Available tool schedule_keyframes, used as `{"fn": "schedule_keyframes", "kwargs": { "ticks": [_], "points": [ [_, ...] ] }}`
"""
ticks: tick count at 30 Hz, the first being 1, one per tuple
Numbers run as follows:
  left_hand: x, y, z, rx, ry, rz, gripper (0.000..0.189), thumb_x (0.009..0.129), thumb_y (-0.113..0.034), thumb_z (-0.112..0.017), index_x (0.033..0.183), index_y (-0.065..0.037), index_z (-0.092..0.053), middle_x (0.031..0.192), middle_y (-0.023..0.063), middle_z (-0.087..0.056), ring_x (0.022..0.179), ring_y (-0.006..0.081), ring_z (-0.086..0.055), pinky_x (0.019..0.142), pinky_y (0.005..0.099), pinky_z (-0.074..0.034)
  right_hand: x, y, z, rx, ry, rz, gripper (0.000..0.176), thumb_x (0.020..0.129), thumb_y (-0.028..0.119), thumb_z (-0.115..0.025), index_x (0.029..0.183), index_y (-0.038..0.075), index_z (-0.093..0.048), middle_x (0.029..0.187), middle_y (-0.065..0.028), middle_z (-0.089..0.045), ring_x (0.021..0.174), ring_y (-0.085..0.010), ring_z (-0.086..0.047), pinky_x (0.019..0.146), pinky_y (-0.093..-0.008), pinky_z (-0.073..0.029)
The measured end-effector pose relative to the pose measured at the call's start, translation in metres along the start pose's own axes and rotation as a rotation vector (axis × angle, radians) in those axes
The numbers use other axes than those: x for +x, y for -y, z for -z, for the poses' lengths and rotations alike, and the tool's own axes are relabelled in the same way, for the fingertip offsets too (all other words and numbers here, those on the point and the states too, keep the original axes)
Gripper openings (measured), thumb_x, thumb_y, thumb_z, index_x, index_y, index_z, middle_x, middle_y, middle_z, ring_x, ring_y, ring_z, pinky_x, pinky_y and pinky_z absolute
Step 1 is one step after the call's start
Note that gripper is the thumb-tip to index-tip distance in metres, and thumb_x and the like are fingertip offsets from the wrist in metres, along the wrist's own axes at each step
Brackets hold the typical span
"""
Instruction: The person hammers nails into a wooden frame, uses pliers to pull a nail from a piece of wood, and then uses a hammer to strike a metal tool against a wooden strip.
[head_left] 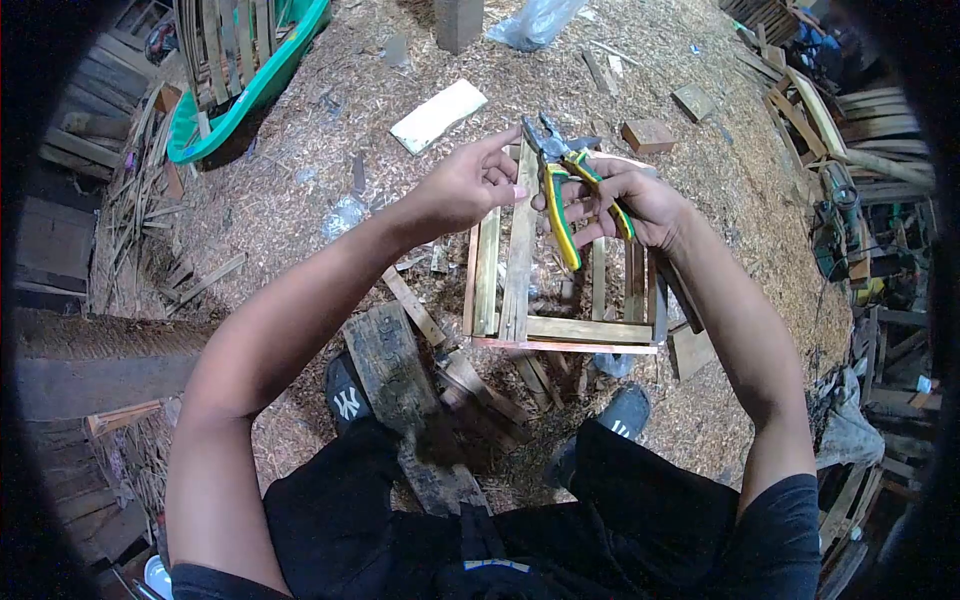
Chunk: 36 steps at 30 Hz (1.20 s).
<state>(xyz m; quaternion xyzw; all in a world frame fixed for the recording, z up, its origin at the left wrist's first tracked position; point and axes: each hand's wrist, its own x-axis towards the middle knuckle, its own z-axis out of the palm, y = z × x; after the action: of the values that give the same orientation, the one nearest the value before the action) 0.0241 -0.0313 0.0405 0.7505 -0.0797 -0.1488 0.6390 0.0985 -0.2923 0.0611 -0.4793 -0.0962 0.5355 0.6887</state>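
Note:
My right hand is wrapped round a pair of pliers with yellow-and-green handles, the handles spread and the metal jaws pointing up and away. My left hand has its index finger stretched to the side of the jaws, with the thumb apart from it and the other fingers loosely curled. The left thumb overlaps a wooden slat in this view. That slat belongs to a slatted wooden frame, which stands below both hands, partly hidden by the right hand and forearm.
A worn wooden plank lies between my legs. Wood shavings cover the ground. Around lie a pale board, a wood block and a plastic bag. A green tub holds slats; scrap wood lines both sides.

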Motion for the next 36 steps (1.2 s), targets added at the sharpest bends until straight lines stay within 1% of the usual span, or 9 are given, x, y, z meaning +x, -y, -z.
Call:
{"fn": "schedule_keyframes", "kwargs": {
  "ticks": [4,7,10,12,18,21,23,33,36],
  "points": [
    [0.002,0.005,0.000,0.041,-0.015,-0.023,0.086,0.092,-0.008,-0.076,0.162,0.002,-0.025,0.102,0.0017,-0.061,0.091,0.0087,-0.059,0.081,0.0231,-0.050,0.001,-0.002,-0.006,-0.007,-0.007,0.006,0.051,0.089,-0.004,-0.047,0.139,-0.007,-0.045,0.125,-0.0271,-0.066,0.110,-0.0397,-0.071,0.088,-0.0542,-0.064],
    [0.004,0.008,-0.002,0.024,-0.018,-0.044,0.086,0.093,-0.009,-0.076,0.161,0.004,-0.025,0.101,0.0043,-0.062,0.087,0.0098,-0.058,0.078,0.0240,-0.050,0.001,-0.002,-0.012,0.090,0.006,-0.047,0.036,0.102,0.011,-0.051,0.133,-0.006,-0.049,0.116,-0.0244,-0.069,0.108,-0.0387,-0.072,0.086,-0.0508,-0.066],
    [0.003,0.002,-0.005,0.061,-0.045,-0.024,0.085,0.093,-0.012,-0.075,0.160,0.006,-0.025,0.098,0.0063,-0.064,0.081,0.0112,-0.058,0.075,0.0252,-0.050,0.003,-0.008,-0.018,0.023,-0.077,-0.035,0.037,0.109,0.030,-0.050,0.124,-0.004,-0.053,0.107,-0.0203,-0.070,0.093,-0.0320,-0.076,0.076,-0.0443,-0.067],
    [0.001,-0.004,-0.009,0.090,-0.068,0.005,0.085,0.094,-0.012,-0.075,0.160,0.006,-0.025,0.095,0.0060,-0.065,0.079,0.0114,-0.058,0.074,0.0254,-0.050,0.006,-0.012,-0.015,-0.047,-0.160,-0.007,0.038,0.109,0.041,-0.051,0.110,0.003,-0.055,0.089,-0.0107,-0.065,0.068,-0.0226,-0.069,0.057,-0.0368,-0.061],
    [0.001,-0.011,-0.018,0.180,-0.159,0.019,0.089,0.092,-0.014,-0.076,0.162,0.002,-0.023,0.086,0.0077,-0.069,0.076,0.0124,-0.061,0.074,0.0285,-0.051,0.009,-0.015,-0.026,-0.326,-0.316,0.032,0.038,0.108,0.041,-0.055,0.097,0.004,-0.058,0.072,-0.0057,-0.063,0.050,-0.0123,-0.058,0.043,-0.0256,-0.047],
    [0.002,-0.017,-0.019,0.283,-0.180,0.051,0.091,0.092,-0.016,-0.076,0.162,0.001,-0.022,0.087,0.0108,-0.072,0.078,0.0138,-0.063,0.077,0.0307,-0.052,0.008,-0.017,-0.034,-0.379,-0.385,0.068,0.039,0.108,0.041,-0.055,0.097,0.003,-0.057,0.070,-0.0057,-0.063,0.049,-0.0126,-0.058,0.041,-0.0259,-0.047],
    [0.000,-0.023,-0.020,0.324,-0.163,0.091,0.093,0.093,-0.020,-0.076,0.164,-0.002,-0.020,0.095,0.0092,-0.073,0.089,0.0146,-0.064,0.089,0.0317,-0.052,0.008,-0.016,-0.035,-0.411,-0.394,0.072,0.038,0.108,0.040,-0.057,0.098,0.003,-0.057,0.070,-0.0057,-0.063,0.049,-0.0130,-0.059,0.041,-0.0269,-0.047],
    [0.005,-0.022,-0.016,0.354,-0.150,0.160,0.088,0.092,-0.021,-0.078,0.160,0.003,-0.028,0.094,0.0100,-0.073,0.085,0.0139,-0.064,0.082,0.0308,-0.052,0.011,-0.015,-0.030,-0.920,-0.449,0.267,0.034,0.106,0.033,-0.062,0.108,0.000,-0.059,0.072,-0.0038,-0.065,0.052,-0.0127,-0.062,0.044,-0.0290,-0.050],
    [0.000,-0.022,-0.012,0.344,-0.135,0.141,0.082,0.091,-0.022,-0.078,0.158,0.002,-0.036,0.096,0.0094,-0.073,0.084,0.0132,-0.064,0.081,0.0306,-0.052,0.002,-0.009,-0.036,-0.731,-0.445,0.185,0.033,0.106,0.032,-0.062,0.109,0.000,-0.058,0.073,-0.0035,-0.065,0.052,-0.0127,-0.062,0.046,-0.0284,-0.050]
  ]
}}
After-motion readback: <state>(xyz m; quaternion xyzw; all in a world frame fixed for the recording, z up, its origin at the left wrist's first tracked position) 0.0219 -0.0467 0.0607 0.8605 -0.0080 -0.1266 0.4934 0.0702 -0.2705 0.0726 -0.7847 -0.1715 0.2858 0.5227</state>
